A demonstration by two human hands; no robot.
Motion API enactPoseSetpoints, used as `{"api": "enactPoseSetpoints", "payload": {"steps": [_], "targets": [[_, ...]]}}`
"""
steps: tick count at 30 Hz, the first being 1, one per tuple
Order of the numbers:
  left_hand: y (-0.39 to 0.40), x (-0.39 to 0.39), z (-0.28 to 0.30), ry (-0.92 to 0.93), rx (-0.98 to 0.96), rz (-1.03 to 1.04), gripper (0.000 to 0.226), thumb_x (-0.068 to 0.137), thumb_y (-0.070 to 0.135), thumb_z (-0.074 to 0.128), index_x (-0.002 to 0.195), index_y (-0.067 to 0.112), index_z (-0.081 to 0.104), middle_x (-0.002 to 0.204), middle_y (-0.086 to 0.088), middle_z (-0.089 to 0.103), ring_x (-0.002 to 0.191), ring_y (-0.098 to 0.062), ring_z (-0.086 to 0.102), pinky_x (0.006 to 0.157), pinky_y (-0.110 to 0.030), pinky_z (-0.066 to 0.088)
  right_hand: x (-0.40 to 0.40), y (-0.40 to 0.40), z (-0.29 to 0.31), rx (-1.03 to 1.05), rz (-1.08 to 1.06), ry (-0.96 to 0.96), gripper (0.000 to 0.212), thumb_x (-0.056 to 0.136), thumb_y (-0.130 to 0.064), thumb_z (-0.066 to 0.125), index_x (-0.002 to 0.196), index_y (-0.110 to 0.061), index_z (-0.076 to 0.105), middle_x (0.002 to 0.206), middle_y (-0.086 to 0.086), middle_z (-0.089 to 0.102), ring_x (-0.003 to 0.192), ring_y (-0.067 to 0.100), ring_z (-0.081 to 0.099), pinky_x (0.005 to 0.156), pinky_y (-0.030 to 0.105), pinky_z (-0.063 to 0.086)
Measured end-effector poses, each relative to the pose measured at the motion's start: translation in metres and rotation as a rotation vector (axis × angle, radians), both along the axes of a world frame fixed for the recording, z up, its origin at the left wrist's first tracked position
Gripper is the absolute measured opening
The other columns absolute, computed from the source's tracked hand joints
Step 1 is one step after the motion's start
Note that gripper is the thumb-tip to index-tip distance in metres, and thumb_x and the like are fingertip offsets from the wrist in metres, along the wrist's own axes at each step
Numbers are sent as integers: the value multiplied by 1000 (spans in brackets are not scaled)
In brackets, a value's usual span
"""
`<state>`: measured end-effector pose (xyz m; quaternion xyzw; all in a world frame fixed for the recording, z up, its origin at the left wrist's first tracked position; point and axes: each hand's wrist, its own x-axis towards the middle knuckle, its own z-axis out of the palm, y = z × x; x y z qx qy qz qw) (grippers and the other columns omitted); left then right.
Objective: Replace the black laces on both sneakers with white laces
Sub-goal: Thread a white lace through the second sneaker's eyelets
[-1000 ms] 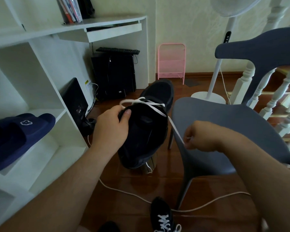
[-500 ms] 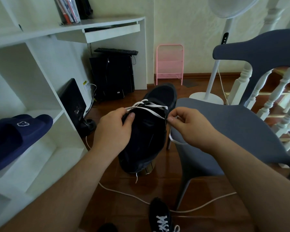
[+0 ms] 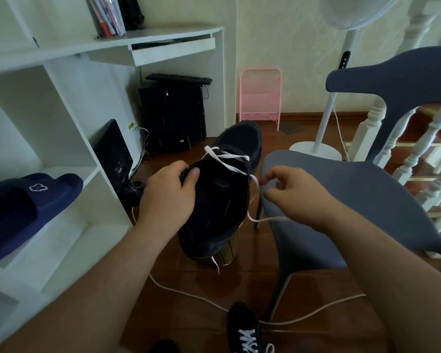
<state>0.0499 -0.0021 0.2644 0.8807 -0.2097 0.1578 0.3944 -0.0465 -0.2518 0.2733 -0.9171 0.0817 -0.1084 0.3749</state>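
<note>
Holding the black sneaker [image 3: 219,200] up off the floor, the left hand [image 3: 167,200] grips it at the collar, thumb curled over the edge of the opening and fingers wrapped around the far side. The shoe points away from the person, toe toward the desk [image 3: 163,36], heel low and nearest the body. A white lace [image 3: 229,164] crosses the upper eyelets a couple of times, runs off the shoe's right side and drops in a loop toward the right hand [image 3: 295,194]. That hand sits just beside the shoe, over the front edge of the grey chair [image 3: 354,200]; its thumb and forefinger are curled close together, but the blur there hides whether they actually pinch the lace, so I cannot tell. A short lace end [image 3: 215,263] dangles under the heel.

On the wooden floor [image 3: 201,284] below, a second sneaker [image 3: 245,329] already carries white lacing, its toe pointing up toward the held shoe. A thin white cord [image 3: 189,294] trails across the boards and passes under the chair.

To the left, a white shelf [image 3: 69,225] holds navy slides [image 3: 28,205]. A black computer tower [image 3: 173,115] stands under the desk, a pink rack [image 3: 260,98] leans at the wall, and a white fan stand [image 3: 326,123] rises behind the chair.
</note>
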Motion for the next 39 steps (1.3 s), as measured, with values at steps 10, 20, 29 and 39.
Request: {"api": "enactPoseSetpoints", "payload": {"steps": [10,20,29,39], "targets": [[-2,-1,-1,24,30,-4,33,107,41,54,77,27,55,73,5,59,72,-14,58,62,-39,45,-2,18,-1,27,8,-67,19,97,-38,59,83,-28,64,63,-15,62,57,1,56,51,18,45],[-5,-1,-4,101,137,-20,29,107,46,52,83,31,55,78,8,57,77,-18,59,64,-39,44,-7,14,12,48,-133,-61,8,90,-38,61,97,-40,57,67,-7,59,51,2,55,51,26,44],[-39,-31,-5,111,292,-38,20,109,41,45,95,28,50,92,10,52,76,-11,52,59,-34,37,5,62,-10,-784,-105,124,28,81,-49,68,74,-29,51,80,-7,45,82,22,42,75,42,30],[-25,-2,-9,185,76,2,26,106,42,49,83,31,47,86,6,57,78,-17,56,59,-36,35,-4,80,3,-877,56,-301,22,74,-42,63,61,-30,50,65,-12,37,75,18,33,68,38,22]]}}
